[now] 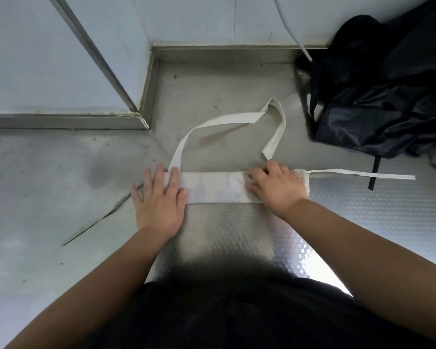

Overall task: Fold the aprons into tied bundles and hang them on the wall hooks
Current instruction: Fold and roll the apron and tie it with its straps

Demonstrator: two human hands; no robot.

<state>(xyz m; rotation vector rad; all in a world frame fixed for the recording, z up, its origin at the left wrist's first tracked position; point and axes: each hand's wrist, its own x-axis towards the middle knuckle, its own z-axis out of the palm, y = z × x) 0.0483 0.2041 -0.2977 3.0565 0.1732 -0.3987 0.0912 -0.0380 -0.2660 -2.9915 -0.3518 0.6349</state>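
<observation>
Cream cloth, the apron (217, 188) lies folded into a narrow band on the grey floor (61, 185), its long axis left to right under both hands. The left hand (159, 197) presses its left end with flat, straight fingers. The right hand (278, 188) curls its fingers onto the right end, nearest the loose tie (363, 174) trailing rightward. A black bag (388, 102) sits by the pale wall (48, 59).
</observation>
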